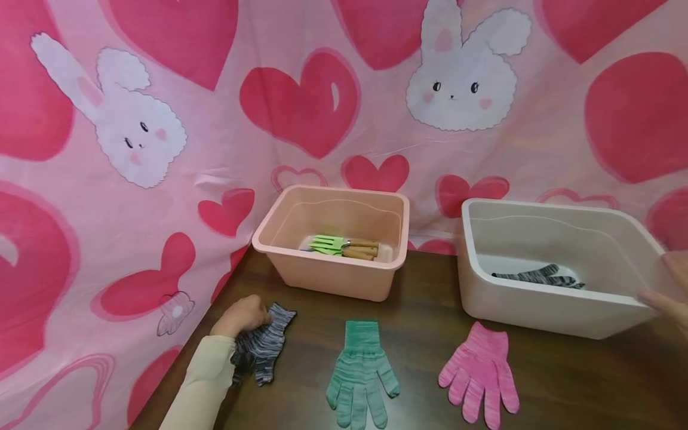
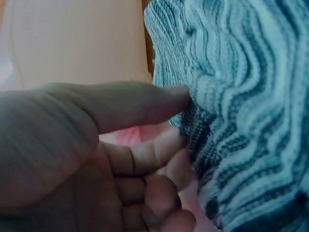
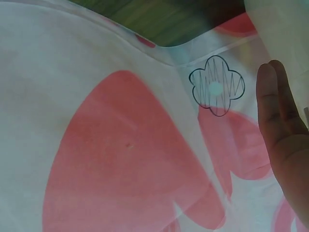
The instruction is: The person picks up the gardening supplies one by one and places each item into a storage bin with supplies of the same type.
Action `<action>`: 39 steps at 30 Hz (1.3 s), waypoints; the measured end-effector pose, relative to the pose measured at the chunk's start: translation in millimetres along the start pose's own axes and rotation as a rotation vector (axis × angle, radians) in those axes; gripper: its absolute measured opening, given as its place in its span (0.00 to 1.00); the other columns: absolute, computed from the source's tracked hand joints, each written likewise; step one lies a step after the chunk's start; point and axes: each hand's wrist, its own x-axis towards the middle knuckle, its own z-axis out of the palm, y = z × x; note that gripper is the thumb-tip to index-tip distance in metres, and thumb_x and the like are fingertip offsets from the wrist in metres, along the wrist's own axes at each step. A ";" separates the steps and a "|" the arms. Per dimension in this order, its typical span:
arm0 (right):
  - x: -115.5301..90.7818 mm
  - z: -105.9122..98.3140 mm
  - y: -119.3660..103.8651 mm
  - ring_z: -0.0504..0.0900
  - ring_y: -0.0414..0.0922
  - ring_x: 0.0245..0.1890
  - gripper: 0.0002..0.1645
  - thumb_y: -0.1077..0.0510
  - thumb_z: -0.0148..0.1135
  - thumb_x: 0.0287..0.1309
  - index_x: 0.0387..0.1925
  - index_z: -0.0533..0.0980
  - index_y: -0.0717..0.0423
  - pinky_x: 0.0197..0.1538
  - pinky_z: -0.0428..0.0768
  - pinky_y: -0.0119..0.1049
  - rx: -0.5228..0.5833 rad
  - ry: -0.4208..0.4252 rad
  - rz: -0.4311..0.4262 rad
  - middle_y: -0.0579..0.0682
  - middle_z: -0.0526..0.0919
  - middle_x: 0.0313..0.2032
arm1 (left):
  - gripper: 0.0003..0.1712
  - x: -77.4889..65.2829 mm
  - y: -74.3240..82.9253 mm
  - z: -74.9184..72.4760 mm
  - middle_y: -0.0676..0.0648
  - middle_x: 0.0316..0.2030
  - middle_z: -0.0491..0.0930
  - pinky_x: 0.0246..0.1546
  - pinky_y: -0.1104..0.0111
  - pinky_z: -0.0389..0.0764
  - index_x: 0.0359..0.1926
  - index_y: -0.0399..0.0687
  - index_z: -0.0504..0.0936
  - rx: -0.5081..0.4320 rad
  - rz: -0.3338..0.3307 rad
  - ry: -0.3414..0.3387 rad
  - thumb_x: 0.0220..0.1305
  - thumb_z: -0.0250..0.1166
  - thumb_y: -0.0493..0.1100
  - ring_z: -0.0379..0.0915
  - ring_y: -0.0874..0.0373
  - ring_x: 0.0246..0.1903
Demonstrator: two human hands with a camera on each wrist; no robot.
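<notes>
My left hand (image 1: 244, 315) pinches a dark grey mottled knit glove (image 1: 266, 346) at the left of the table. In the left wrist view the thumb and index finger (image 2: 145, 152) meet at the edge of the striped knit glove (image 2: 236, 106), the other fingers curled below. My right hand (image 1: 669, 298), partly cut off by the frame, is at the right side of a white bin (image 1: 537, 307), its fingers straight. In the right wrist view this hand (image 3: 285, 121) shows straight fingers beside the pale bin wall. A grey-black glove (image 1: 543, 276) lies inside that bin.
A green glove (image 1: 361, 370) and a pink glove (image 1: 481, 373) lie flat near the front of the brown table (image 1: 419, 334). A peach bin (image 1: 333, 278) behind them holds green-headed garden forks (image 1: 344, 245) with wooden handles. A pink heart-and-rabbit cloth (image 1: 376, 143) hangs behind.
</notes>
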 end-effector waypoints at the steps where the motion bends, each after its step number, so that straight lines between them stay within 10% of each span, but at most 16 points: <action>1: 0.4 -1.6 -1.4 0.38 0.54 0.78 0.47 0.43 0.57 0.73 0.79 0.46 0.56 0.74 0.34 0.35 -0.016 -0.018 0.002 0.65 0.45 0.76 | 0.18 0.7 0.7 0.9 0.53 0.14 0.65 0.20 0.66 0.65 0.14 0.49 0.74 -0.014 0.012 0.003 0.58 0.68 0.40 0.64 0.57 0.19; 6: 7.5 -7.4 -10.1 0.29 0.61 0.76 0.54 0.46 0.59 0.71 0.77 0.37 0.65 0.75 0.28 0.50 -0.016 -0.155 0.105 0.69 0.34 0.75 | 0.10 4.3 3.4 3.7 0.51 0.20 0.71 0.24 0.64 0.69 0.23 0.48 0.75 -0.086 0.031 0.014 0.56 0.68 0.38 0.67 0.55 0.23; 14: 15.9 -8.0 -23.0 0.30 0.60 0.76 0.54 0.51 0.62 0.67 0.74 0.40 0.74 0.71 0.26 0.33 0.101 -0.165 0.037 0.74 0.36 0.74 | 0.16 5.4 3.5 -2.9 0.40 0.40 0.81 0.45 0.50 0.80 0.45 0.33 0.79 -0.187 0.001 0.038 0.57 0.70 0.37 0.76 0.47 0.39; 20: 10.1 -7.2 -27.7 0.27 0.46 0.77 0.54 0.51 0.62 0.67 0.75 0.40 0.72 0.71 0.25 0.34 0.155 -0.141 0.093 0.69 0.34 0.76 | 0.14 3.0 3.1 -7.2 0.49 0.21 0.69 0.25 0.63 0.69 0.22 0.43 0.76 -0.227 -0.028 0.030 0.62 0.69 0.39 0.65 0.53 0.24; 32: 11.8 -10.0 -32.3 0.28 0.46 0.76 0.52 0.52 0.60 0.68 0.76 0.40 0.68 0.71 0.26 0.33 0.128 -0.147 0.118 0.69 0.34 0.76 | 0.03 1.0 22.8 -7.6 0.52 0.21 0.72 0.24 0.67 0.69 0.35 0.44 0.82 -0.430 0.315 0.088 0.64 0.70 0.37 0.67 0.57 0.23; 39: 11.6 -9.4 -31.1 0.29 0.59 0.76 0.53 0.51 0.59 0.69 0.76 0.39 0.67 0.72 0.26 0.35 0.074 -0.158 0.144 0.69 0.34 0.75 | 0.02 -7.8 43.7 -12.5 0.52 0.23 0.76 0.27 0.66 0.74 0.34 0.49 0.85 -0.473 0.381 0.160 0.64 0.71 0.39 0.70 0.54 0.26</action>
